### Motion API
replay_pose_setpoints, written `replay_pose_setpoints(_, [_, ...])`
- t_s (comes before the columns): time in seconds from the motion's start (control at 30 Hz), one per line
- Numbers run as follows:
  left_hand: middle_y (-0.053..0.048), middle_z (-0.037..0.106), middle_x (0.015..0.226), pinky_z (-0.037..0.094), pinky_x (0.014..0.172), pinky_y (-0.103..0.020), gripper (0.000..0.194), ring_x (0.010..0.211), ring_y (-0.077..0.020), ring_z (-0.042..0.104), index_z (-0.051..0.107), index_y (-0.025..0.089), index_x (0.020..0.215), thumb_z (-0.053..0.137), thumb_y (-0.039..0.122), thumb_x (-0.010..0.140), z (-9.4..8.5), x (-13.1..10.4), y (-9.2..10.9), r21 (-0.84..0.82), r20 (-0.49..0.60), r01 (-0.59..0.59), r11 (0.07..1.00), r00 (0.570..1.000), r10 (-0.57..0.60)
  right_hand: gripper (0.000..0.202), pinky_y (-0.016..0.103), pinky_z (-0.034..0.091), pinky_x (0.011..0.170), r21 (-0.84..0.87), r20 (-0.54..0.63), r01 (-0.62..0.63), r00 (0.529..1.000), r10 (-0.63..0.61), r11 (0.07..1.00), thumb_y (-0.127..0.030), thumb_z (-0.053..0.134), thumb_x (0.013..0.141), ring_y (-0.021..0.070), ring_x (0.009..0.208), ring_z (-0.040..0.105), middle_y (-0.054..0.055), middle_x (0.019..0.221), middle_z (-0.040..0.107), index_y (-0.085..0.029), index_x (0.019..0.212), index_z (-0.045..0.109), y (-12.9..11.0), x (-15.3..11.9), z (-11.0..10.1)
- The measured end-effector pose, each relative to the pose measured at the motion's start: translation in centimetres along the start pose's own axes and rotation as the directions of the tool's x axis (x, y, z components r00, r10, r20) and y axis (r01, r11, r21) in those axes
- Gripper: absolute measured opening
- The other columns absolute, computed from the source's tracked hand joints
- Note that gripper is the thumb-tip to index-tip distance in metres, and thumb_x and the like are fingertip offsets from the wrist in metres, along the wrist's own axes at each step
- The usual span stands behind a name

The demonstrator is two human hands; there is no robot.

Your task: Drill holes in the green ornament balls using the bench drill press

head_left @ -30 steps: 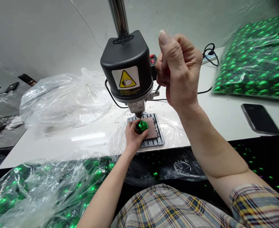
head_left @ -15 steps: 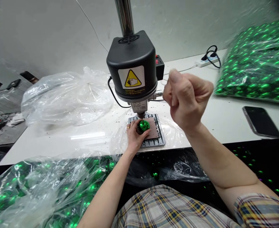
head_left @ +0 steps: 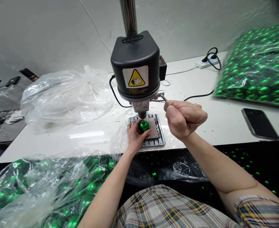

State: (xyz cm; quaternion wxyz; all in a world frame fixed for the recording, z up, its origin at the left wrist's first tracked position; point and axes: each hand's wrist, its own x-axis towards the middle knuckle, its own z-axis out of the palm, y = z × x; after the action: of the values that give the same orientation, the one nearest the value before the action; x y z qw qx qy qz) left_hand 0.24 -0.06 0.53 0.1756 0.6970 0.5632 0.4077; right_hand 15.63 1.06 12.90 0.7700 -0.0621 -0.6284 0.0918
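A black drill press [head_left: 135, 63] with a yellow warning sticker stands over a slotted metal base [head_left: 162, 138]. On the base lies a pinkish board [head_left: 154, 129]. My left hand [head_left: 136, 136] is closed around a shiny green ball [head_left: 145, 125] on the board, right under the drill chuck [head_left: 142, 116]. To the right of the press, my right hand [head_left: 185, 117] grips the end of its metal lever [head_left: 163, 97] in a fist. The drill bit's tip is too small to make out against the ball.
Bagged green balls fill a clear bag [head_left: 258, 66] at the right and another [head_left: 58, 186] at lower left. A crumpled plastic bag [head_left: 65, 95] lies left of the press. A phone [head_left: 260, 123] and power strip [head_left: 208, 62] are on the right.
My right hand has moved lower, and the lever now shows between it and the press. My left hand stays around the ball. The view has shifted slightly.
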Motion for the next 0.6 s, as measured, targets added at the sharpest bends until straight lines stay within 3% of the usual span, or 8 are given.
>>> replay_pose_setpoints(0.27, [-0.005, 0.065, 0.114, 0.036, 0.102, -0.041, 0.051, 0.109, -0.0246, 0.056, 0.059, 0.024, 0.118, 0.079, 0.035, 0.073, 0.0, 0.0, 0.2, -0.015, -0.013, 0.011, 1.000, 1.000, -0.011, 0.039, 0.025, 0.022, 0.051, -0.005, 0.158, 0.050, 0.986, -0.048, 0.999, 0.004, 0.050, 0.073, 0.0049, 0.049, 0.024, -0.002, 0.052, 0.024, -0.013, 0.055, 0.020, -0.4, -0.7, -0.6])
replay_pose_setpoints(0.33, [-0.005, 0.065, 0.114, 0.037, 0.101, -0.042, 0.050, 0.109, -0.0249, 0.056, 0.059, 0.024, 0.117, 0.079, 0.036, 0.073, 0.0, 0.0, 0.3, -0.021, -0.010, 0.013, 1.000, 1.000, -0.013, 0.042, 0.025, 0.021, 0.049, -0.015, 0.111, 0.021, 0.994, -0.019, 1.000, 0.001, 0.052, 0.076, 0.0049, 0.046, 0.025, -0.002, 0.049, 0.023, -0.012, 0.053, 0.018, -0.6, -0.5, -0.3])
replay_pose_setpoints(0.43, [-0.006, 0.065, 0.114, 0.040, 0.098, -0.041, 0.050, 0.108, -0.0248, 0.056, 0.060, 0.024, 0.117, 0.079, 0.037, 0.072, 0.1, 0.0, 0.2, -0.053, -0.004, 0.025, 0.998, 1.000, -0.025, 0.048, 0.024, 0.018, 0.045, -0.038, -0.054, -0.072, 0.996, 0.070, 0.997, -0.008, 0.054, 0.084, 0.0042, 0.042, 0.026, -0.002, 0.046, 0.025, -0.012, 0.051, 0.019, -0.7, 0.8, 0.6])
replay_pose_setpoints(0.6, [-0.005, 0.064, 0.109, 0.043, 0.095, -0.041, 0.050, 0.106, -0.0244, 0.056, 0.060, 0.023, 0.115, 0.080, 0.036, 0.071, 0.4, 0.0, 0.5, -0.079, -0.072, 0.031, 0.996, 0.997, -0.037, 0.044, 0.021, 0.022, 0.037, 0.078, -0.172, -0.262, 0.947, 0.272, 0.962, -0.014, 0.058, 0.088, 0.0038, 0.038, 0.032, -0.004, 0.044, 0.034, -0.013, 0.049, 0.036, -0.2, 5.4, 2.2])
